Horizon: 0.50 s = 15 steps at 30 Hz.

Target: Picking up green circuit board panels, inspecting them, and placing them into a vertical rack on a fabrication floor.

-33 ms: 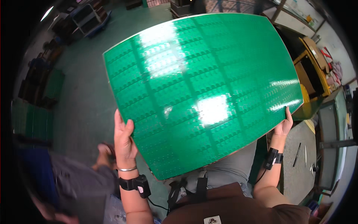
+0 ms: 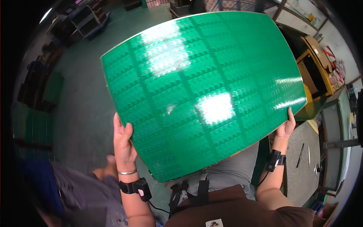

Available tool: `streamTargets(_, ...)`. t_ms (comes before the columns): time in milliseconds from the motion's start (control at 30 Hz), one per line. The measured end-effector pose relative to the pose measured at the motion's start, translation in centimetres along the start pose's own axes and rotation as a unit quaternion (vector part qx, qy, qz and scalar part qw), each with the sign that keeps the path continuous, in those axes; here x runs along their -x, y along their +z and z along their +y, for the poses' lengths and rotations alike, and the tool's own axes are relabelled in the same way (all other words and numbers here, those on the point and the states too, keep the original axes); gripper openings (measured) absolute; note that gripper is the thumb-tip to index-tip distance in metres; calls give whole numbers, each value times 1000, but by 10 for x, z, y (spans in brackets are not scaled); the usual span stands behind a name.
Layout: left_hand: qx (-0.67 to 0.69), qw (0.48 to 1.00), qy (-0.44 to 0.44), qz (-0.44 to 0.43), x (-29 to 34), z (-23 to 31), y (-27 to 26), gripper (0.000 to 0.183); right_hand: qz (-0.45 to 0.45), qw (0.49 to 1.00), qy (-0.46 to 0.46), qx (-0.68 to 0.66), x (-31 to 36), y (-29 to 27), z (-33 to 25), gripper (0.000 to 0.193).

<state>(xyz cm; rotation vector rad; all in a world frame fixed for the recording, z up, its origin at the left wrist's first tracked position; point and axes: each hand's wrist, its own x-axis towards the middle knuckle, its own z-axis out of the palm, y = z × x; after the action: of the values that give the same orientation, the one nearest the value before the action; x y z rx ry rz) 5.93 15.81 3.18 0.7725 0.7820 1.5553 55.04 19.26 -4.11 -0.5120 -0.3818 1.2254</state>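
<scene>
A large, glossy green circuit board panel [image 2: 189, 83] fills the middle of the head view, tilted in front of my body. Rows of repeated circuit patterns cover it, and bright light patches reflect off its surface. My left hand [image 2: 124, 138] grips its left edge low down, with the thumb on the near side. At the lower right corner my right hand [image 2: 286, 125] holds the edge, one finger showing at the front. The other fingers of both hands are partly hidden by the panel.
To the right is a grey worktop [image 2: 300, 166] with a black pen [image 2: 300, 156] and slim tools. Beyond it stands a yellow-framed rack [image 2: 319, 68] with cardboard. Another person's leg [image 2: 83, 189] is close at lower left. A cart [image 2: 89, 20] stands far left.
The panel and both hands sit very slightly further left in the view. The other person's foot at lower left has shifted. My grip looks the same.
</scene>
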Motion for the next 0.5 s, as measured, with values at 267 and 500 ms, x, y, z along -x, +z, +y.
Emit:
streamTargets(267, -8, 999, 9, 46, 2, -9, -27, 48, -18, 997, -59, 55, 22, 22, 5, 43)
streamTargets(500, -35, 991, 24, 125, 10, -12, -47, 44, -51, 995, -14, 86, 30, 50, 16, 49)
